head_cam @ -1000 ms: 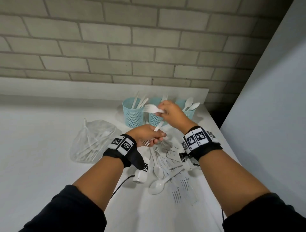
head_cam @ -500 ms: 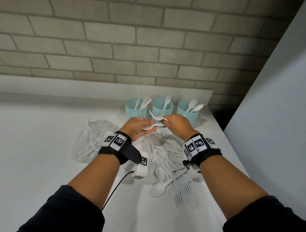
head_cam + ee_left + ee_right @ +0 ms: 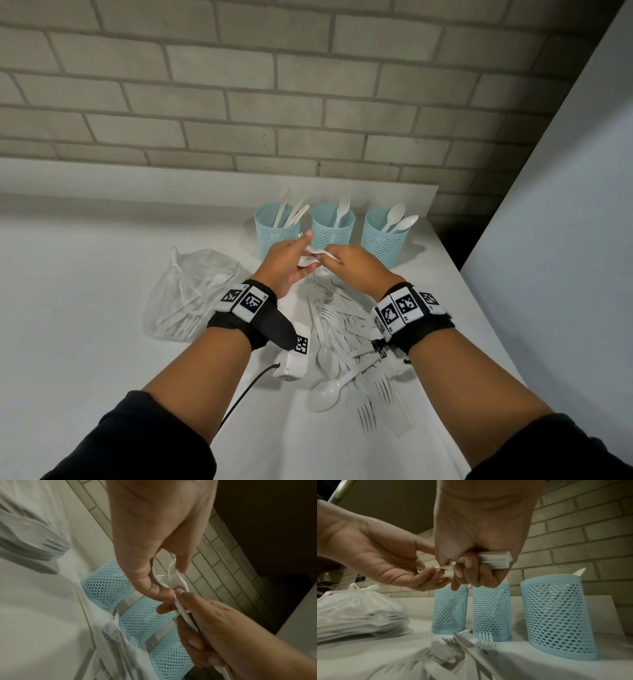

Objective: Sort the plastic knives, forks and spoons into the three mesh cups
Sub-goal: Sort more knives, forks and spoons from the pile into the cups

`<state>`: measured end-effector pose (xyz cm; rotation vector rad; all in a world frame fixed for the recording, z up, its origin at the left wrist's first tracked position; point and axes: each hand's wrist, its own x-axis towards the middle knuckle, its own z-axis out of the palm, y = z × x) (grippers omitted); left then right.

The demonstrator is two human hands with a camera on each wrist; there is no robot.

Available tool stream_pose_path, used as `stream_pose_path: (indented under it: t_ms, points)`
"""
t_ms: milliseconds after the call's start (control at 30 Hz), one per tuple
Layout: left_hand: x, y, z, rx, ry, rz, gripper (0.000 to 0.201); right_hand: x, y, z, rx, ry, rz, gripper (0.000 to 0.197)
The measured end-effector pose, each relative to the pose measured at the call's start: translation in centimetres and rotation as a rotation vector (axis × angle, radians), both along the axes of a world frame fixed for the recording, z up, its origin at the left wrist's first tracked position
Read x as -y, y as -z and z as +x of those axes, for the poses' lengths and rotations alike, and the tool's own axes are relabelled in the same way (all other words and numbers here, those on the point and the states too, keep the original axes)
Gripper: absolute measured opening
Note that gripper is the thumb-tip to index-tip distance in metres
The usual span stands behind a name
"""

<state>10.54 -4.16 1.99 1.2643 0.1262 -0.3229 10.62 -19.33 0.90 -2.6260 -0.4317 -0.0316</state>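
Three light-blue mesh cups stand in a row at the back: the left cup point(image 3: 276, 229) holds knives, the middle cup point(image 3: 332, 229) forks, the right cup point(image 3: 385, 240) spoons. Just in front of them both hands meet on a small bundle of white forks point(image 3: 173, 574). My right hand point(image 3: 337, 260) grips the stacked handles point(image 3: 494, 559) in its curled fingers. My left hand point(image 3: 303, 251) pinches the fork heads between thumb and forefinger. How many pieces the bundle holds is hidden by the fingers.
A loose pile of white forks, knives and spoons point(image 3: 346, 339) lies on the white table below my wrists, with one large spoon point(image 3: 323, 394) at its near edge. A knotted clear bag of cutlery point(image 3: 191, 294) sits to the left. A brick wall runs behind the cups; a grey panel rises on the right.
My right hand has come down and back from the middle cup. My left hand has risen to meet it, and both now hold the same bundle.
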Motion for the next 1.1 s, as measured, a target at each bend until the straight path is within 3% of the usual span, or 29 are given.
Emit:
stream_pose_path:
  t_ms: [67, 200, 300, 400, 467, 600, 767, 867, 1100]
  points:
    - [-0.1, 0.2, 0.1, 0.001, -0.056, 0.027, 0.012, 0.0, -0.1, 0.0, -0.092, -0.011, 0.132, 0.036]
    - [-0.2, 0.4, 0.3, 0.036, -0.074, 0.059, 0.014, 0.1, -1.3, -0.3, -0.448, -0.011, 0.375, 0.036]
    - [0.2, 0.5, 0.3, 0.099, 0.014, 0.157, 0.026, 0.0, -1.8, -0.2, -0.623, -0.063, 0.322, 0.034]
    - [0.6, 0.9, 0.5, 0.114, -0.001, 0.247, 0.034, 0.0, -2.2, 0.5, -0.689, -0.042, 0.29, 0.023]
    - [0.6, 1.1, 0.8, 0.109, -0.022, 0.281, 0.039, 0.4, -2.4, 1.4, -0.616, 0.022, 0.412, 0.02]
    - [0.2, 2.1, 1.3, 0.153, 0.028, 0.444, 0.028, 1.2, -3.6, 3.6, -0.237, 0.176, 0.89, 0.016]
    - [0.5, 4.6, 2.5, 0.229, 0.34, 1.06, 0.035, 0.7, -4.6, 6.3, 0.027, 0.252, 1.36, 0.015]
    - [1.0, 5.5, 3.1, 0.277, 0.47, 1.307, 0.048, 0.0, -3.8, 7.2, 0.076, 0.3, 1.328, 0.018]
    - [1.8, 5.6, 3.6, 0.316, 0.604, 1.378, 0.064, 0.1, -1.4, 8.1, -0.016, 0.396, 1.149, 0.016]
